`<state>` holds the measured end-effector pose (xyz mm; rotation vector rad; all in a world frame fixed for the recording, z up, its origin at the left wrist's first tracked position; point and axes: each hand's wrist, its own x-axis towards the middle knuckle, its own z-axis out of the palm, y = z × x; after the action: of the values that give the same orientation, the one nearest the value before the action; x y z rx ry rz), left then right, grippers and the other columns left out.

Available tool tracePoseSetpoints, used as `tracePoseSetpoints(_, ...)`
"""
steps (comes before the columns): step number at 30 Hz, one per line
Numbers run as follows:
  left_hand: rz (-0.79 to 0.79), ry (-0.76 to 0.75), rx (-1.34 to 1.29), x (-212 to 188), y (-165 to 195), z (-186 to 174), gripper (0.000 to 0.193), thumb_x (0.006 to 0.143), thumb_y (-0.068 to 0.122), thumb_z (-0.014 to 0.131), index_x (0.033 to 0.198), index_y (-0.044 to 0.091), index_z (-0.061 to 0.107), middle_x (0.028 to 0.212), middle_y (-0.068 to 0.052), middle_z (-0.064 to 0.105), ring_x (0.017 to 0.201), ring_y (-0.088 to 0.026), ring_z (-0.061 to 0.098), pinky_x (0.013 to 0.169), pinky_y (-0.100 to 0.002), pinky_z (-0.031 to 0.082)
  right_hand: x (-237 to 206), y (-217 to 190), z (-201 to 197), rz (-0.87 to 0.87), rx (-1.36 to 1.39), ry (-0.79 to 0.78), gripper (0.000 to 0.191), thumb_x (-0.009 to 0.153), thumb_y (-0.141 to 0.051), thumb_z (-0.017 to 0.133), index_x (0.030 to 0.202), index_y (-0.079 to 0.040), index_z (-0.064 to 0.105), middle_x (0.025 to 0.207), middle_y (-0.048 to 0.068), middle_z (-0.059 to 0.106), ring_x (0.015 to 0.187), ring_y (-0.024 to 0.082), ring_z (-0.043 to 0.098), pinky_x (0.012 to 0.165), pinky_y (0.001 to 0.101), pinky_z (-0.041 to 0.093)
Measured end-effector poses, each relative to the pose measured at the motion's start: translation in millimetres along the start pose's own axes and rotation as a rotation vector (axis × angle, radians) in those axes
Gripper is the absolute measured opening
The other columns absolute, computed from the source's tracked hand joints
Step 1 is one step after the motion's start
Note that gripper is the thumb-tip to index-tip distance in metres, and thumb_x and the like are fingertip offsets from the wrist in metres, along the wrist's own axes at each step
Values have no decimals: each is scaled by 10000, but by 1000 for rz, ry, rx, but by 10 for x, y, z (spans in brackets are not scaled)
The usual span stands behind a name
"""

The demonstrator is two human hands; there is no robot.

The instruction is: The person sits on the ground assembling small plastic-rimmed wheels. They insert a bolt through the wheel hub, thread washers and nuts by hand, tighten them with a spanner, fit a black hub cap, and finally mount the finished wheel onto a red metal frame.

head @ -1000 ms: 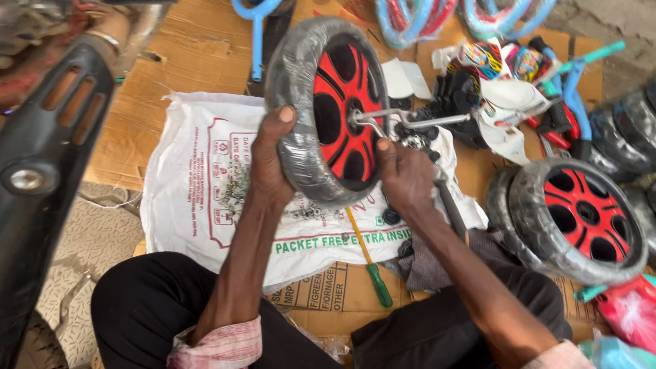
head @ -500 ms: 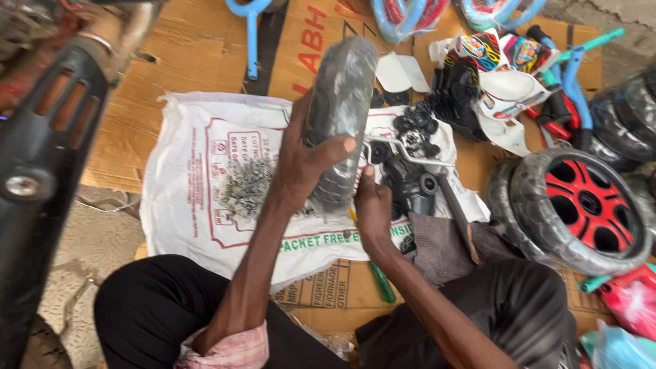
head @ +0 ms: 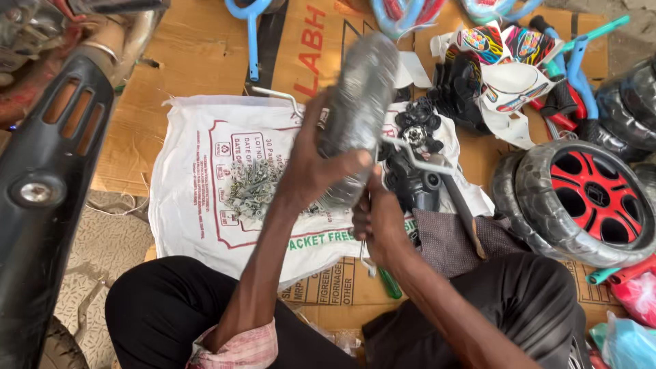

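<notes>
Hands: left hand [head: 311, 171] grip clasps wrapped wheel [head: 359, 116]; right hand [head: 379, 222] grip pinches axle [head: 417, 160] above white sack [head: 205, 198].

A white printed sack [head: 205, 178] is spread on flattened cardboard [head: 198, 55] beneath and left of the fingers, with a heap of small metal screws [head: 249, 188] lying on it just left of them. To the right of the fingers, well apart, a second black wheel with a red hub [head: 588, 198] is laid flat, and beyond it, up and right, colourful printed panels [head: 506, 48] and light-blue frame tubes [head: 581, 41] are piled. A green-handled screwdriver [head: 389, 282] is partly seen below the fingers, and a black slotted plastic part [head: 48, 157] is stood far to their left.
</notes>
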<state>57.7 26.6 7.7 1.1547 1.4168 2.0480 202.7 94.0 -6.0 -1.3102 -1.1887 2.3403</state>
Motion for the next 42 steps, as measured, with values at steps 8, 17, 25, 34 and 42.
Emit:
tracePoseSetpoints(8,-109,202,-547,66,-3,-425,892,765,219,764,1570,67,410,1208,-138,596,979,-232,607,811,-407,537,-163,-244,-11,-256,-67,-3,330,1009,-354,611,812,-92,580,585,-70,350,480,61,279,425,270,232)
tracePoseSetpoints(17,-257,353,-672,64,-94,-668,439,867,244,721,1222,4,625,1014,-93,687,897,-213,694,794,-383,613,-180,-235,-858,-1034,-519,412,212,1107,-203,565,1066,-12,648,807,25,584,568,87,416,484,291,349)
tracePoseSetpoints(25,-281,378,-749,45,-290,-859,370,946,286,753,1153,-5,660,963,-106,677,823,-216,650,733,-380,561,136,264,-1298,-957,-1300,356,306,947,-118,645,1219,22,656,1060,203,685,923,306,659,792,465,539)
tracePoseSetpoints(34,-499,343,-656,113,-276,-792,421,856,338,709,1169,58,671,1020,-65,720,894,-183,695,829,-347,580,146,648,-657,-893,-1591,-21,175,879,-132,687,1031,-48,713,1006,134,683,981,350,608,869,472,465)
tracePoseSetpoints(42,-368,513,-64,165,-63,-651,512,832,288,612,1285,50,628,1023,-43,675,923,-136,619,835,-285,509,118,245,-603,-758,-721,9,100,883,-71,715,968,-19,722,892,75,711,806,199,643,725,336,503)
